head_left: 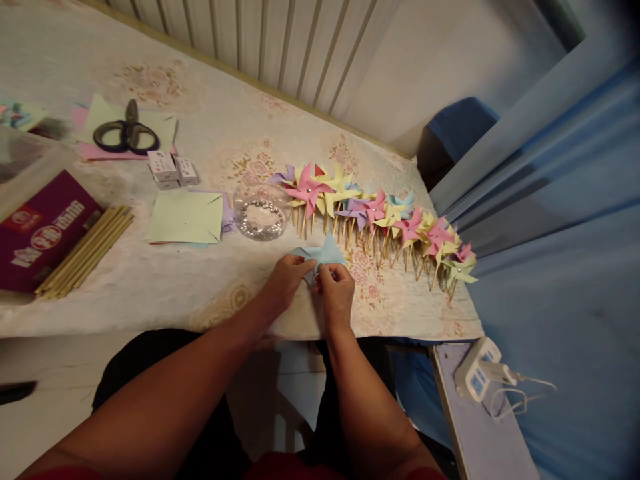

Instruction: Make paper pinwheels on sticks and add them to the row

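A light blue paper square [326,254], partly folded into a pinwheel shape, lies on the patterned tablecloth [200,280] near the front edge. My left hand [287,279] pinches its left side with closed fingers. My right hand [336,292] pinches the paper's lower middle, fingers curled. Behind the hands runs a row of several finished pastel pinwheels [380,217] on wooden sticks.
A clear round dish of pins [260,212] sits left of the pinwheels. Pale green cut paper [186,217], two small white boxes [171,169], black scissors [127,135], a bundle of wooden sticks [87,250] and a purple box [40,230] lie to the left. A power strip [481,375] rests at lower right.
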{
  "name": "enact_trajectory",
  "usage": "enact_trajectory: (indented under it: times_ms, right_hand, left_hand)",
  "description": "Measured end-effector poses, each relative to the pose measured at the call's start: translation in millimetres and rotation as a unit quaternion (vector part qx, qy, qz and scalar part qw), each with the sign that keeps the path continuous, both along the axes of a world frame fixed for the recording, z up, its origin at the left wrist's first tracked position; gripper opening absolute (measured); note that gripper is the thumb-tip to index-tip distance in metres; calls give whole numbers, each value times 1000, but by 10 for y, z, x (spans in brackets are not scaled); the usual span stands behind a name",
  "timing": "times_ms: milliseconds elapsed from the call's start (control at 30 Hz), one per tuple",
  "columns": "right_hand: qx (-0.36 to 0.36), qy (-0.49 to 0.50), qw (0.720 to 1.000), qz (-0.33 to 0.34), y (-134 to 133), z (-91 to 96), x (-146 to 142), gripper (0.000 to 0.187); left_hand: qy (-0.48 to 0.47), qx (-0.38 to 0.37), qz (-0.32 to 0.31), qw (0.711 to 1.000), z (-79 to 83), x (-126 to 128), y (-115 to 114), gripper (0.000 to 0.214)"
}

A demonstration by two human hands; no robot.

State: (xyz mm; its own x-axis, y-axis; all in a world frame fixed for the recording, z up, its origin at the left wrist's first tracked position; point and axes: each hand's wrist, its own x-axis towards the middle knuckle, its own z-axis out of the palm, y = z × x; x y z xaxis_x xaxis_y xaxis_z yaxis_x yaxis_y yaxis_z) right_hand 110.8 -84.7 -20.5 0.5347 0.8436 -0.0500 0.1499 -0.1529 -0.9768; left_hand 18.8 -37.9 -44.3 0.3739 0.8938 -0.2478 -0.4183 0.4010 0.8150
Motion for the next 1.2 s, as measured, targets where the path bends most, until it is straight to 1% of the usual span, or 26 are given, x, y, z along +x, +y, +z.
enact_trajectory:
  times_ms: [200, 333, 467, 567, 700, 733, 800, 867, 967, 1067, 1200]
  right_hand:
    - [-4, -10, 1000, 1, -6, 14, 9, 19]
    - [-6, -20, 1000, 2, -6, -2, 8, 20]
    - [-14, -30, 999, 20, -21, 40, 40, 23]
    - [-7, -45, 999, 21, -37, 104, 177, 24]
    - [51, -75, 995, -51, -25, 144, 496, 29]
    - [58, -71, 994, -56, -17, 142, 572, 31]
    - [59, -28, 997, -33, -1, 128, 686, 34]
    - [45, 43, 998, 23, 8, 110, 737, 36]
    - [5, 130, 984, 119, 4, 78, 715, 36]
    - [-35, 158, 971, 178, -8, 40, 651, 37]
    - [-73, 138, 970, 186, -20, -7, 605, 35]
  left_hand:
    - [6, 10, 5, 1000, -2, -3, 9, 18]
    - [23, 3, 9, 1000, 42, -8, 2, 20]
    - [6, 3, 8, 1000, 83, -21, 3, 21]
    - [5, 5, 1, 1000, 75, -38, 26, 19]
    - [14, 2, -17, 1000, 52, -66, 68, 16]
    - [16, -3, -27, 1000, 54, -74, 76, 15]
    - [24, -16, -50, 998, 72, -94, 83, 17]
    - [30, -19, -77, 996, 107, -117, 82, 19]
    - [29, 5, -121, 992, 167, -153, 73, 17]
    - [41, 37, -152, 987, 206, -181, 70, 15]
    - [55, 66, -183, 979, 218, -205, 85, 14]
